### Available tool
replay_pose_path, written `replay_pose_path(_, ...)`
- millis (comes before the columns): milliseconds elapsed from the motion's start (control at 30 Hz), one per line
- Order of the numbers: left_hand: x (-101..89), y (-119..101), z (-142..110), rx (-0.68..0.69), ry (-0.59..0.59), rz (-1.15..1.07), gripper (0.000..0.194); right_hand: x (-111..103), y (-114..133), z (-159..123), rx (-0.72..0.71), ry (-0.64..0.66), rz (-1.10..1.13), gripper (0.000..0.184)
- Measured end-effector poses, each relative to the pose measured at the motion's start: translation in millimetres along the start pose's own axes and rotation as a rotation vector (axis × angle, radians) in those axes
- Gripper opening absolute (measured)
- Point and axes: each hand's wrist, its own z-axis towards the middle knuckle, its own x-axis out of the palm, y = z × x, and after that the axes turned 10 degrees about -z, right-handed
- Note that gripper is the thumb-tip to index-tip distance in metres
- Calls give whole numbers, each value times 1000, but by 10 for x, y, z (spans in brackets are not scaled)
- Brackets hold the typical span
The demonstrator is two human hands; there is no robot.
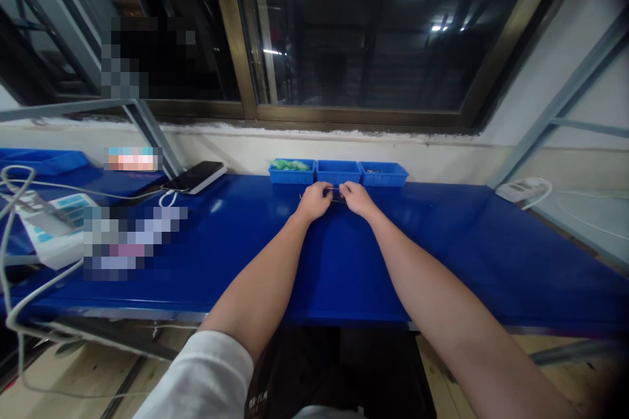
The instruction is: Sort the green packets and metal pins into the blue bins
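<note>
A thin, shiny, wire-like strand (pixel 336 188) is stretching between pinching fingers: bare left hand (pixel 316 201) at nine o'clock, bare right hand (pixel 357 198) at three.
It's looking light and bendy, probably easiest held by its ends; blue plastic bins (pixel 338 172) are sitting beyond, toward twelve.

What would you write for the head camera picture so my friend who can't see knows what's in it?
A person's bare left hand and right hand hold thin, wire-like pieces, too small to identify, over a shiny blue tabletop. Just beyond stand three small, open blue plastic bins in a row, the left one holding crinkly green material.
</note>
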Motion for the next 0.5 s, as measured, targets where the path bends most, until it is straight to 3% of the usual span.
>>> replay_pose_path(167, -21, -30, 5, -4, -28, -28, 26, -76, 47, -9, 12, 7, 52, 38)
replay_pose_path(333, -37, -71, -24, 45, 36, -11, 29, -82, 32, -7, 70, -41, 117, 33)
replay_pose_path(500, -47, -62, -16, 31, 32, 13, 30, -23, -14, 24, 41, -62, 453, 22)
